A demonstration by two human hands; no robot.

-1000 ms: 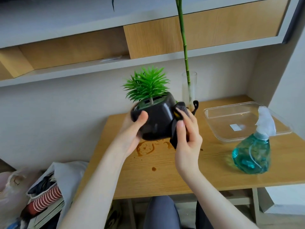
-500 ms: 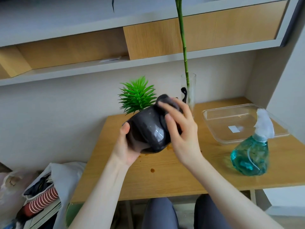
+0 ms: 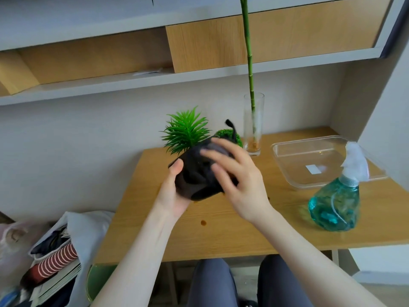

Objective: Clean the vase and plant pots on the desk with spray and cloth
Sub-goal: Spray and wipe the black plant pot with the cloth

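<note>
My left hand (image 3: 171,196) grips a black plant pot (image 3: 200,193) from below and holds it above the desk, tilted away from me. Its spiky green plant (image 3: 187,131) points toward the wall. My right hand (image 3: 241,185) lies over the pot with fingers spread, pressing a dark cloth (image 3: 218,148) against its side. One end of the cloth sticks up behind the hand. A tall glass vase (image 3: 253,129) with a bamboo stem stands at the back of the desk. Partly hidden behind the held pot is a second small plant (image 3: 228,135) with a round mossy top.
A teal spray bottle (image 3: 334,204) stands at the desk's right front. Behind it lies a clear plastic tray (image 3: 287,165). The wooden desk (image 3: 221,235) shows brown stains. Shelves run overhead. Bags and books (image 3: 55,258) are piled on the floor at left.
The pot went from upright to tipped away from me. My right hand slid with the cloth from the pot's right side up over its top, uncovering the small plant behind.
</note>
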